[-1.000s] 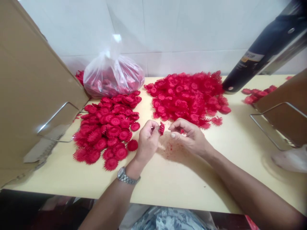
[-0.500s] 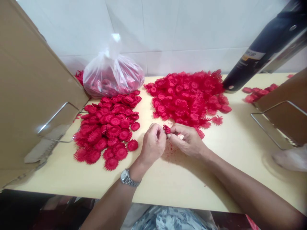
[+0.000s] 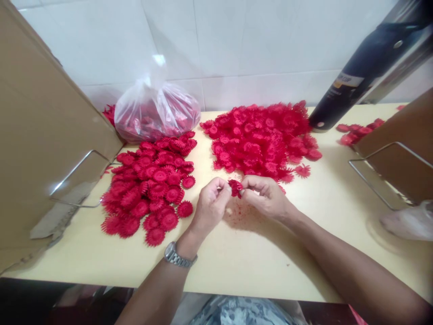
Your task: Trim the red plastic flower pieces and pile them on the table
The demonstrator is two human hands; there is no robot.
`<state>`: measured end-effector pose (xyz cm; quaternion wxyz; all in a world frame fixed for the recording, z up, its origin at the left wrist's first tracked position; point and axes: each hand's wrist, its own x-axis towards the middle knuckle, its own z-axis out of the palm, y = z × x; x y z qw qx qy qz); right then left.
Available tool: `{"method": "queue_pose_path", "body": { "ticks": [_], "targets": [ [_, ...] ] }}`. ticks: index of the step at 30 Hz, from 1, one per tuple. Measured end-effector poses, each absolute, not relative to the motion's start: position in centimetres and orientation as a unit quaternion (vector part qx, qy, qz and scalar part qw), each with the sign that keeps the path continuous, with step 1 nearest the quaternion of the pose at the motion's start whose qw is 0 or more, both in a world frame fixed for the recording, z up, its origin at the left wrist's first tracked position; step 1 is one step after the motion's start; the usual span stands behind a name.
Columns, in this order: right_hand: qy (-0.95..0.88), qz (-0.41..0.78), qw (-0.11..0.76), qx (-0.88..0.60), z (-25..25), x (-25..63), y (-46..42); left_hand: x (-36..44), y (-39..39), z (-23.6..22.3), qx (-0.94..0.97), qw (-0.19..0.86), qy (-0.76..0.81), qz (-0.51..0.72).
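A small red plastic flower piece is pinched between my two hands just above the table. My left hand, with a metal watch on the wrist, is closed with its fingertips on the piece's left side. My right hand is closed on its right side. Left of my hands lies a spread pile of flat red flower pieces. Behind my hands is a bigger, looser heap of red pieces. Red crumbs speckle the table under my hands.
A clear plastic bag of red pieces stands at the back left. Cardboard panels with metal stands rise at the left and right. A dark cylinder leans at the back right, beside a few red pieces.
My hands have kept working the red piece between the fingertips; it has turned and now sits slightly lower and to the right. The view has shifted a little.
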<state>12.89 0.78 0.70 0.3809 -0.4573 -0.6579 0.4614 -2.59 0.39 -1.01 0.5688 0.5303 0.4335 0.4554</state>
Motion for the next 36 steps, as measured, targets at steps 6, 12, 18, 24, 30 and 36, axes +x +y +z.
{"method": "queue_pose_path", "body": {
  "ticks": [6, 12, 18, 24, 30, 36],
  "targets": [
    [-0.71, 0.424, 0.367, -0.426, 0.9, 13.1, 0.8, -2.8, 0.7, -0.5, 0.505, 0.623, 0.412, 0.433],
    [-0.713, 0.44, 0.367, -0.405, 0.8, 13.2, 0.9, -2.7, 0.9, -0.6, 0.467, 0.643, 0.399, 0.457],
    [-0.703, 0.466, 0.361, -0.398, 0.6, 13.0, 1.0, -2.3, 0.4, -0.7, 0.565, 0.508, 0.437, 0.481],
    [-0.703, 0.403, 0.385, -0.441, 0.7, 12.6, 0.7, -2.5, 0.3, -1.0, 0.602, 0.416, 0.497, 0.466],
    [-0.654, 0.413, 0.453, -0.442, 1.5, 13.5, 1.4, -3.1, 1.0, 1.4, 0.554, 0.33, 0.547, 0.533],
    [-0.627, 0.377, 0.477, -0.487, 1.2, 14.6, 2.4, -1.7, 2.9, 1.4, 0.617, 0.339, 0.533, 0.469]
  ]
}}
